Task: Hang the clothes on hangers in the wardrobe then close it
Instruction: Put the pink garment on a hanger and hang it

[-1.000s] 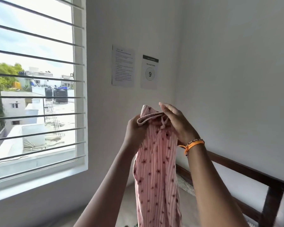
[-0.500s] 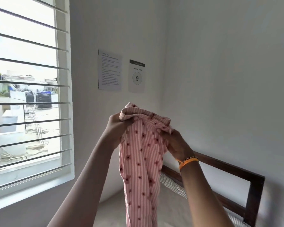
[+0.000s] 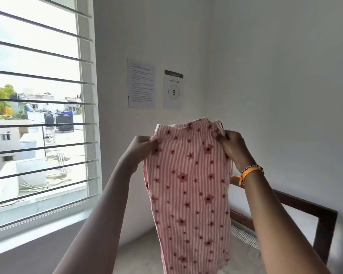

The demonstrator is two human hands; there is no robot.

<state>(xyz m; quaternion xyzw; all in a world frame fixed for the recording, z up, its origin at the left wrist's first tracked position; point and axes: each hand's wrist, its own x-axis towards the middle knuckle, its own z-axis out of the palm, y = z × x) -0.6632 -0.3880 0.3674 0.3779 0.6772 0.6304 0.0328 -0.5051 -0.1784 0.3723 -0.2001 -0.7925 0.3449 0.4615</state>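
A pink-and-white striped garment with red flowers point(image 3: 188, 186) hangs spread out in front of me, its waistband at the top. My left hand point(image 3: 140, 148) pinches the waistband's left corner. My right hand point(image 3: 233, 147), with an orange band at the wrist, grips the right corner. The cloth hangs straight down past the bottom of the frame. No hanger or wardrobe is in view.
A barred window point(image 3: 38, 123) fills the left. Two paper notices point(image 3: 141, 86) hang on the wall ahead, one marked 9 point(image 3: 173, 89). A dark wooden bed frame point(image 3: 305, 210) runs along the right wall, with the mattress point(image 3: 143, 256) below the garment.
My hands have pulled apart, and the bunched waistband is now stretched flat between them. The camera view has shifted.
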